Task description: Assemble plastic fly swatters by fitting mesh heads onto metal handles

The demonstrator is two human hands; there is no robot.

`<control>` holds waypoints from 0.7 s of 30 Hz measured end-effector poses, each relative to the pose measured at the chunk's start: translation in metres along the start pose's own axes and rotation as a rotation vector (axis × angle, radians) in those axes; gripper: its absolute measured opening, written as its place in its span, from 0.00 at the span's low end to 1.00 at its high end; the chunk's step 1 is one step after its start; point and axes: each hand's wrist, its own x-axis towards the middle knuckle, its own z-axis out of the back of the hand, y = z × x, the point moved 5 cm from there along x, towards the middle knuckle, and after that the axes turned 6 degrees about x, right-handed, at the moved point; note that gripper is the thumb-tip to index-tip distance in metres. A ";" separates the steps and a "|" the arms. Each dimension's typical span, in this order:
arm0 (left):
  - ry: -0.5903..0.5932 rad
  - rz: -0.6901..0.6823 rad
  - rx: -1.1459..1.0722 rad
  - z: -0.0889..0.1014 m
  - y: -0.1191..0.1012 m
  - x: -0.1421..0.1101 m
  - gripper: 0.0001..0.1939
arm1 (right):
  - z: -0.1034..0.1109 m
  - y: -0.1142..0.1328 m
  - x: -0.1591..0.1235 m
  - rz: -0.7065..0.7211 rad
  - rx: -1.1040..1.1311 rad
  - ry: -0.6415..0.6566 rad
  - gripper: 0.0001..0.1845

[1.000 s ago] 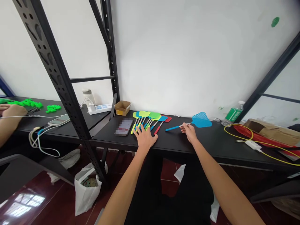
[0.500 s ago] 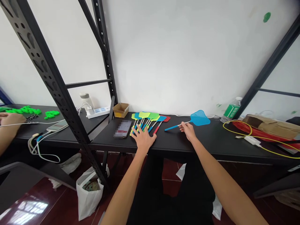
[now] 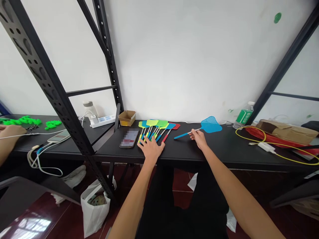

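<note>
Several fly swatters (image 3: 163, 124) in yellow, green, blue and red lie fanned out on the black table (image 3: 184, 151), their heads toward the wall. Over their handle ends rests my left hand (image 3: 152, 148), fingers spread; the fingertips touch the handles. A separate blue fly swatter (image 3: 211, 124) is pinched by its shaft in my right hand (image 3: 198, 137), low over the table, with the head pointing right and the blue handle pointing left. Beside the fanned swatters, on the left, lies a phone (image 3: 129, 137) with a blurred screen.
Behind the phone sits a small open cardboard box (image 3: 127, 118). To the right are a water bottle (image 3: 244, 115), a yellow cable (image 3: 265, 136) and a brown package (image 3: 286, 131). A metal post (image 3: 53, 96) stands at left; beyond it, another person's hand (image 3: 11, 134) is near green pieces (image 3: 26, 120).
The view has shifted slightly. My left hand's fingers have drawn back a little toward the handle ends. My right hand holds the blue fly swatter much as before.
</note>
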 end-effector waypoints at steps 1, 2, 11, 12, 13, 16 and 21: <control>0.003 -0.001 0.002 0.000 0.000 0.000 0.36 | 0.000 0.000 0.000 0.000 0.000 0.000 0.24; 0.002 -0.003 0.003 0.000 0.000 0.000 0.36 | 0.000 0.000 0.000 0.000 -0.001 0.000 0.24; -0.052 -0.018 0.038 -0.003 0.001 0.001 0.29 | 0.000 0.002 -0.001 0.001 -0.044 0.014 0.23; -0.057 -0.020 0.038 -0.003 0.001 0.000 0.28 | -0.001 0.003 -0.001 0.000 -0.059 0.021 0.22; -0.059 -0.021 0.034 -0.002 0.001 0.000 0.28 | -0.002 0.004 -0.002 -0.001 -0.077 0.032 0.22; -0.064 -0.042 0.000 0.000 0.000 -0.001 0.26 | -0.005 0.006 -0.005 -0.007 -0.130 0.081 0.21; -0.050 -0.117 -0.058 0.002 -0.002 -0.002 0.19 | -0.009 0.009 -0.008 -0.008 -0.174 0.128 0.22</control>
